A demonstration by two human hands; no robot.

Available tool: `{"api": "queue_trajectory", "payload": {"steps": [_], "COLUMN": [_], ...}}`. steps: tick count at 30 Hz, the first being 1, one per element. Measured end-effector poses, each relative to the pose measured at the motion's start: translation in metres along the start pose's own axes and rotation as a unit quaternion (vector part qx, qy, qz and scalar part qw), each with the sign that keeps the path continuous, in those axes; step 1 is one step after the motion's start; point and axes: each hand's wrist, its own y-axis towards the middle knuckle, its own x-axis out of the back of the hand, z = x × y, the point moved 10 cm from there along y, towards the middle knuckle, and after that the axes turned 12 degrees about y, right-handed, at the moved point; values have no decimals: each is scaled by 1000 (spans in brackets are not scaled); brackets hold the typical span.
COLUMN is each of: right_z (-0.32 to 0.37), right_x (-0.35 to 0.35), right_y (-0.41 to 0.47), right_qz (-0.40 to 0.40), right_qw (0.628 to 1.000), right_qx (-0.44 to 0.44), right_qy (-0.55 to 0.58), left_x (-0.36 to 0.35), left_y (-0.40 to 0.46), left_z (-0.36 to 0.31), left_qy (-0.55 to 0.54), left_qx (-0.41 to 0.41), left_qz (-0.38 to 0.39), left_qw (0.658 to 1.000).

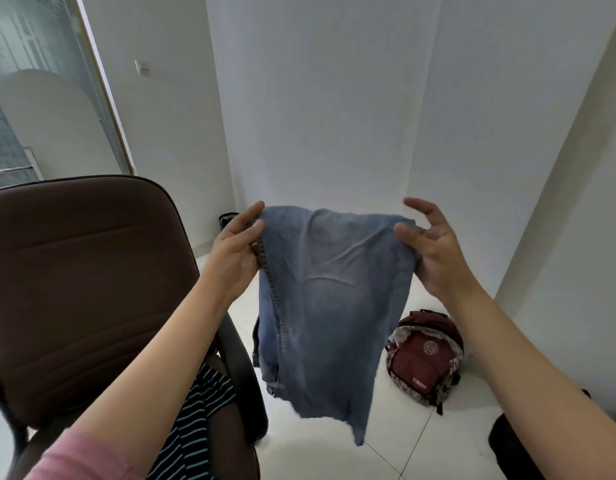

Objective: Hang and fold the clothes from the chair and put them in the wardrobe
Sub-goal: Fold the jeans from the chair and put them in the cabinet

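Up in the air, the blue jeans (320, 306), folded over and hanging down between both hands, above the white tiled floor (386, 445) and just right of the brown chair (85, 271). Left hand (234, 251) pinching the top left corner, thumb in front and fingers behind the denim, right by the stitched seam. Right hand (434, 251) at the top right corner, thumb pressed on the cloth, the other fingers spread and half curled above the edge (how much cloth sits behind the palm, impossible to tell). Lower hem ragged and dangling free, clear of the floor. A striped garment (195, 420), dark with pale bands, lying on the chair seat beneath the left forearm. Pink sleeve (85, 459) at the bottom left. A maroon backpack (424, 358) on the floor behind the jeans, near the white wall (334, 98). A frosted glass door (40, 81) at the far left.
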Motion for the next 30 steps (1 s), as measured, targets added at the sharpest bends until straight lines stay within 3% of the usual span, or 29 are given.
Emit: {"api": "queue_trajectory", "payload": {"steps": [1,4,5,8,10,13,15,19,20,22,24,28,30], "right_z": [-7,-35,-41,-35,-34,-49,-52,-25,-25,-39,-58,-52,-50], "right_x": [-3,-6,0,19,24,18,23,43,42,36,39,50,39], "right_y": [-2,-11,-13,-15,-14,-17,-17,-11,-14,-21,-29,-31,-27], "right_qz": [5,40,27,-48,-49,19,24,-75,-76,-37,-22,-82,-34], "right_qw": [1000,969,962,988,996,978,963,995,995,985,973,984,982], "right_qx": [-2,-2,-7,-2,0,-33,-41,5,9,-3,-16,13,5], "right_qy": [-6,-246,-273,-150,-76,-205,-266,-64,-64,-168,-230,-156,-186], "left_x": [-5,-9,-6,3,-5,-26,-29,-24,-29,-39,-33,-13,-17], "left_y": [-3,-10,-11,-8,-4,0,4,8,4,-5,-9,-1,7], "left_z": [8,36,43,44,37,34,33,31,37,57,76,76,66], "left_qy": [6,81,103,110,100,138,170,75,65,84,148,137,138], "left_qx": [12,41,44,29,11,7,8,16,32,59,62,47,30], "left_qz": [30,79,75,31,49,117,121,78,91,127,103,9,12], "left_qw": [999,993,991,993,994,983,978,994,993,986,982,989,990]}}
